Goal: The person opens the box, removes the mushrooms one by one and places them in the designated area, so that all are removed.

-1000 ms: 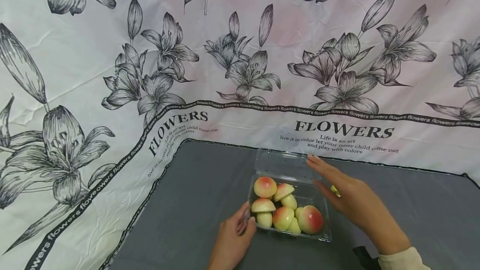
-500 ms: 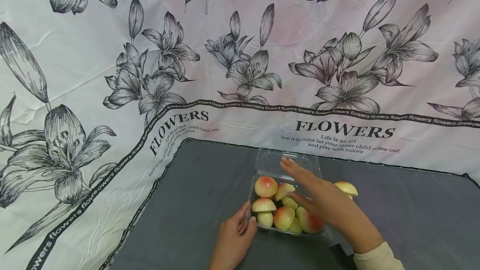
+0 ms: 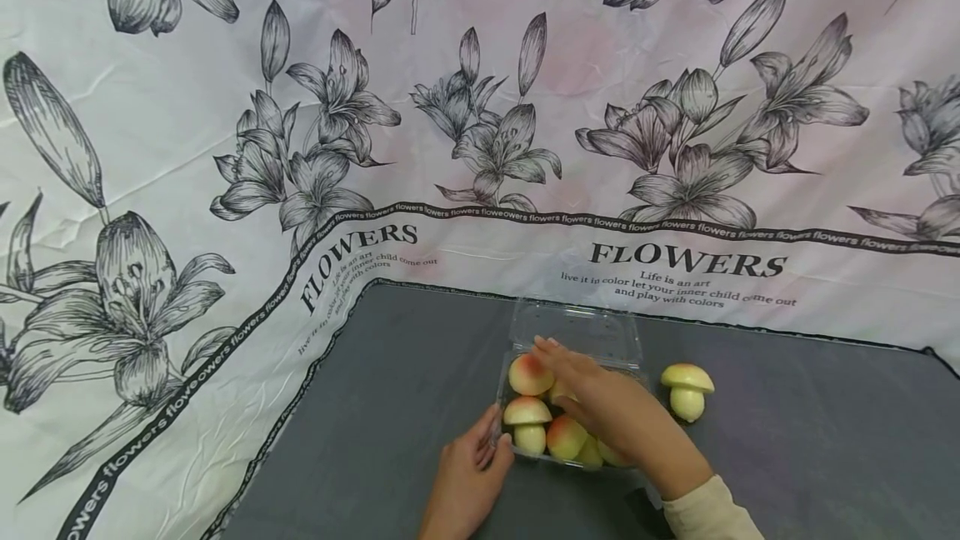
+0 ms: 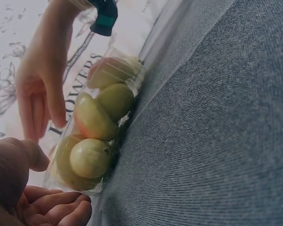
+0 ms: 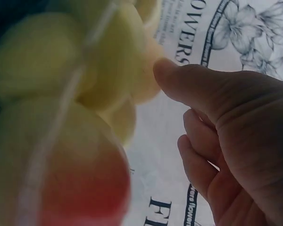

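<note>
A clear plastic clamshell box (image 3: 551,462) holds several toy mushrooms (image 3: 527,423) with yellow-green stems and red-blushed caps. Its clear lid (image 3: 581,332) lies tipped back behind it. My left hand (image 3: 468,473) grips the box's left side near the front corner; in the left wrist view its thumb and curled fingers are at the box's end. My right hand (image 3: 611,402) is over the box with fingers extended, hiding part of the contents. In the right wrist view its thumb is close to the mushrooms, and nothing is held. Whether it touches any mushroom I cannot tell.
A single toy mushroom (image 3: 687,390) stands upright on the grey tabletop (image 3: 390,407), right of the box. Behind the table hangs a white cloth (image 3: 480,257) printed with flowers and lettering.
My right hand has moved left and slightly down, from the box's right edge to over the mushrooms, uncovering the lone mushroom on the right. My left hand has stayed in place.
</note>
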The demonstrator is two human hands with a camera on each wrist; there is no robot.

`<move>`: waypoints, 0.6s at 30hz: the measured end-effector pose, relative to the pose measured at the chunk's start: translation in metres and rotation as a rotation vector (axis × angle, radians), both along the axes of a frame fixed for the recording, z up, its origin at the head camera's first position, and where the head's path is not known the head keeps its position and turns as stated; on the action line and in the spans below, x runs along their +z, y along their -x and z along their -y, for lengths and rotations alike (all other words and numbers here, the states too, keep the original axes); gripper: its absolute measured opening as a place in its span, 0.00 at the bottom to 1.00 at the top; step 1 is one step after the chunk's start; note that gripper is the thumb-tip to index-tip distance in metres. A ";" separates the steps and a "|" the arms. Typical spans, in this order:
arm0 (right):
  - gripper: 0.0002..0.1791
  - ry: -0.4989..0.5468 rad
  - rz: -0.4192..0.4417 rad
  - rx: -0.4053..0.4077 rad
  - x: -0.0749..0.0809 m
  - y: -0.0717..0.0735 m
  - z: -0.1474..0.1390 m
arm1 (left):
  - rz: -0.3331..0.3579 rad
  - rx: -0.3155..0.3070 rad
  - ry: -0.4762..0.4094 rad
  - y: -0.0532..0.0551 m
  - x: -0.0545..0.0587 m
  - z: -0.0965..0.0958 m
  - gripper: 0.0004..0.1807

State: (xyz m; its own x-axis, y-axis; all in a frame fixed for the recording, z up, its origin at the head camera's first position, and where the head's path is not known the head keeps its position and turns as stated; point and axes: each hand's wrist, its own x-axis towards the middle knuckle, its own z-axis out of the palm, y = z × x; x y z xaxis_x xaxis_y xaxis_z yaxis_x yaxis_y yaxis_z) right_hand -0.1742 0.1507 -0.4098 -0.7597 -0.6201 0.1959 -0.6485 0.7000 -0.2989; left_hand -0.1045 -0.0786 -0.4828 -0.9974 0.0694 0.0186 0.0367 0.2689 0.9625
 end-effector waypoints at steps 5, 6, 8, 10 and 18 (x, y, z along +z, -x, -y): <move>0.37 -0.015 -0.016 0.023 -0.008 0.001 0.009 | 0.002 -0.001 0.011 0.000 -0.001 0.000 0.33; 0.36 -0.026 -0.014 0.021 -0.010 0.002 0.010 | 0.002 -0.002 0.014 0.001 -0.001 0.000 0.33; 0.36 -0.054 -0.010 0.015 -0.011 0.002 0.013 | 0.003 -0.001 0.018 0.001 -0.002 0.001 0.33; 0.35 -0.089 -0.009 0.012 -0.012 0.003 0.015 | 0.005 -0.001 0.021 0.001 -0.002 0.000 0.33; 0.35 -0.154 -0.024 -0.020 -0.018 0.005 0.021 | 0.013 0.001 0.025 0.001 -0.002 0.000 0.33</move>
